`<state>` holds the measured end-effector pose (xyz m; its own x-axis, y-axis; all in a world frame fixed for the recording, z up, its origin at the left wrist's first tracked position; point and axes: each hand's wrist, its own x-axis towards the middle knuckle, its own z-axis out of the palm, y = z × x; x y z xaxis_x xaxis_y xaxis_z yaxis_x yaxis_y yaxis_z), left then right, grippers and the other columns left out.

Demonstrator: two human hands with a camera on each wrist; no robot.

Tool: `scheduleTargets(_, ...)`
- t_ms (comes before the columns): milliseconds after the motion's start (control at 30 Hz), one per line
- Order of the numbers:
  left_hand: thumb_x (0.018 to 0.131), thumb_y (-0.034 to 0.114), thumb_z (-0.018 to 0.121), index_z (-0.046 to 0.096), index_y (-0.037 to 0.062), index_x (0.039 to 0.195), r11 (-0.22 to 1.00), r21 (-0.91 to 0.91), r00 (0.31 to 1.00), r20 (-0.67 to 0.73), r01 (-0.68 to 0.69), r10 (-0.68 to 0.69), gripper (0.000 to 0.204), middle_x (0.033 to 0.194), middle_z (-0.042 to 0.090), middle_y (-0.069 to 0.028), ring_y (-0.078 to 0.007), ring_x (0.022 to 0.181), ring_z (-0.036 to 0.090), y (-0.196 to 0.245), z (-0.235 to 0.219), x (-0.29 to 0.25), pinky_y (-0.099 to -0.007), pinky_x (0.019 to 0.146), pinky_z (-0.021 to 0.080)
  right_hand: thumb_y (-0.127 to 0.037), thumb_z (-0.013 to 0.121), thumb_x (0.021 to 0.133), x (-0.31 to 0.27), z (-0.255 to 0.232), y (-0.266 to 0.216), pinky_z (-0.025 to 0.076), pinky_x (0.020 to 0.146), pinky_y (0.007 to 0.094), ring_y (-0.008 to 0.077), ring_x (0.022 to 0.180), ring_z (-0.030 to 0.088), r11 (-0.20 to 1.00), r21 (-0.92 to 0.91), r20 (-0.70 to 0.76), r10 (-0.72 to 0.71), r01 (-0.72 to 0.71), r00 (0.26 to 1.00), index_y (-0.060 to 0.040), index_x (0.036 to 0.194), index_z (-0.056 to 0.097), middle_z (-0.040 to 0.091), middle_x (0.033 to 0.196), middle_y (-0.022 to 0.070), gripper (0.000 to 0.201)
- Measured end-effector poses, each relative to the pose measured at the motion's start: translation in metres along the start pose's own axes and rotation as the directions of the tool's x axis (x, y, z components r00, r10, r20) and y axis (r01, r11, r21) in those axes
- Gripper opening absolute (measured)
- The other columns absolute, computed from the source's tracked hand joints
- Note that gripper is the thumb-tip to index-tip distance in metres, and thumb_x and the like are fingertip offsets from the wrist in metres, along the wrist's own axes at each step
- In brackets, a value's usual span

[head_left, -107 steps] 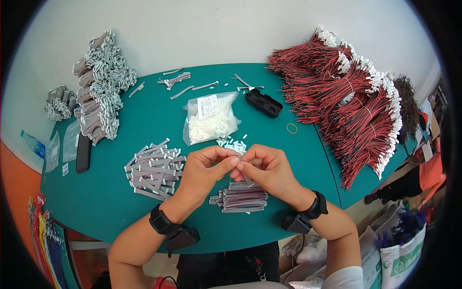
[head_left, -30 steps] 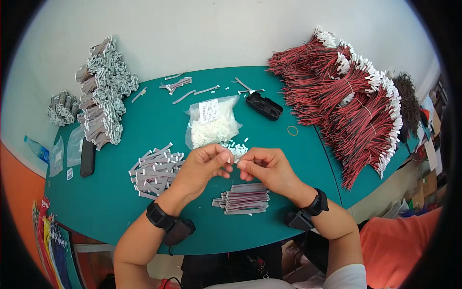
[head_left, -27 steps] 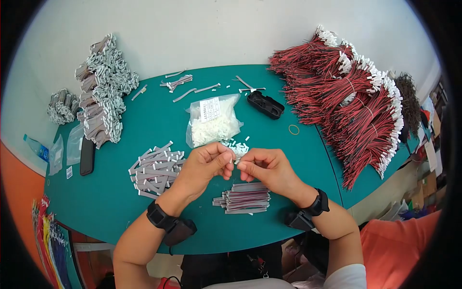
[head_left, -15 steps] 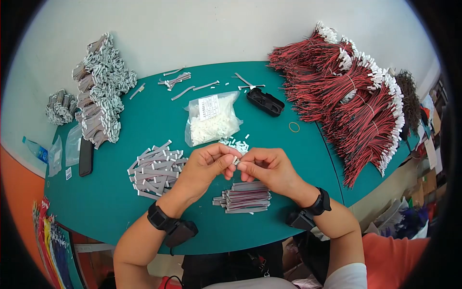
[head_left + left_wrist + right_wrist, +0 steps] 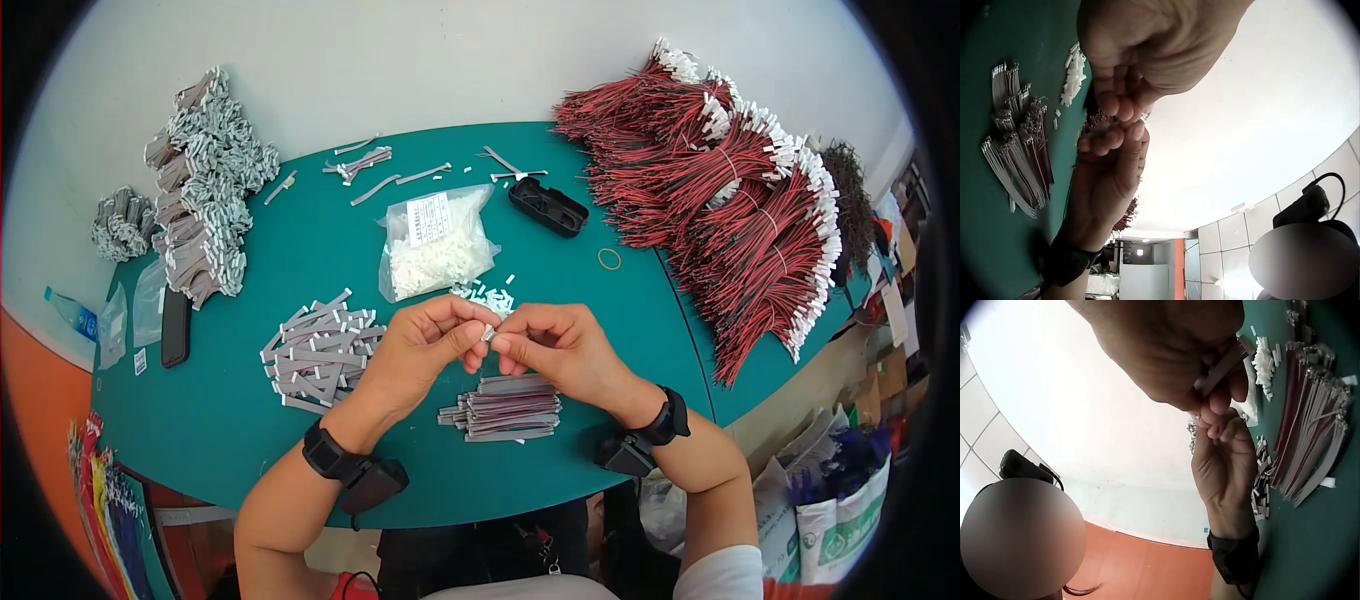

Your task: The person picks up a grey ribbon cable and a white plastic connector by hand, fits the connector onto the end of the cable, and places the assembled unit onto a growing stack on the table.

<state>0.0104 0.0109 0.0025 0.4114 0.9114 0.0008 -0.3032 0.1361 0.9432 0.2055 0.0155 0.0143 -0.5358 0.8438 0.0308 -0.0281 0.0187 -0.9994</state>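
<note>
My left hand [image 5: 425,345] and right hand [image 5: 560,345] meet fingertip to fingertip above the table. The left thumb and fingers pinch a small white connector housing [image 5: 488,334]. In the right wrist view, a short grey ribbon cable [image 5: 1224,370] lies in the grip of my right hand, its bare crimped end sticking out past the fingers. Fingers hide where cable and housing meet. Just beyond the hands is a scatter of loose white housings [image 5: 492,299]. Below them lies a stack of grey ribbon cables [image 5: 505,408]. To the left is a heap of cables with white ends [image 5: 315,355].
A clear bag of white housings [image 5: 435,255] lies beyond the hands, beside an open black case [image 5: 548,208]. Bundled red-black wires [image 5: 700,190] fill the back right. Bundled grey cables [image 5: 205,190] and a phone [image 5: 175,328] are on the left of the green table [image 5: 620,440].
A second ago the fingertips were slightly apart; now they meet, with the white housing showing between them. The person in orange at the lower right has mostly gone from view.
</note>
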Motion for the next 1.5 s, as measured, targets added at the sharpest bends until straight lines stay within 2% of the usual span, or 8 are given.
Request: scheduleTargets(1500,0.088,0.009,0.059,0.059,-0.0015,0.098,1.0,-0.015,0.999,0.037,-0.007,0.007,0.015,0.084,0.062,-0.0068,-0.0115,0.069,0.057,0.0001,-0.0004,-0.0013,-0.0242,0.062,0.047,-0.014,0.06,0.09,-0.002,-0.0013,-0.0022,0.045,0.059,0.0182,0.0031,0.064,0.054,1.0,-0.008,0.007,0.005,-0.005,1.0,-0.0008,0.087,0.063,0.061,0.07,-0.0004,0.014)
